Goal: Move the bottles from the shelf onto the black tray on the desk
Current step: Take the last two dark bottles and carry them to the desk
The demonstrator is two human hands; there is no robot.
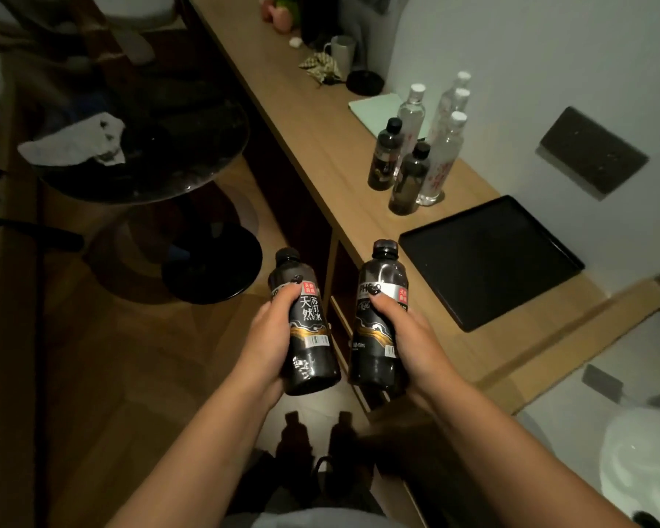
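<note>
My left hand point(269, 339) grips a dark bottle point(305, 329) with a black label and cap, held upright in front of me. My right hand point(408, 337) grips a second dark bottle point(378, 329) of the same kind beside it. Both bottles hang over the floor, left of the wooden desk point(321, 146). The black tray point(488, 261) lies flat on the desk to the right of my hands, with nothing on it. Beyond the tray stand two more dark bottles point(385, 154) point(408, 181) and several clear bottles point(444, 158) with white caps.
A round dark glass table point(191, 177) with a white cloth point(77, 141) stands to the left on a black base. Further along the desk are a mug point(342, 51), a dark round object point(364, 82) and a pale sheet point(378, 110). A white wall borders the desk on the right.
</note>
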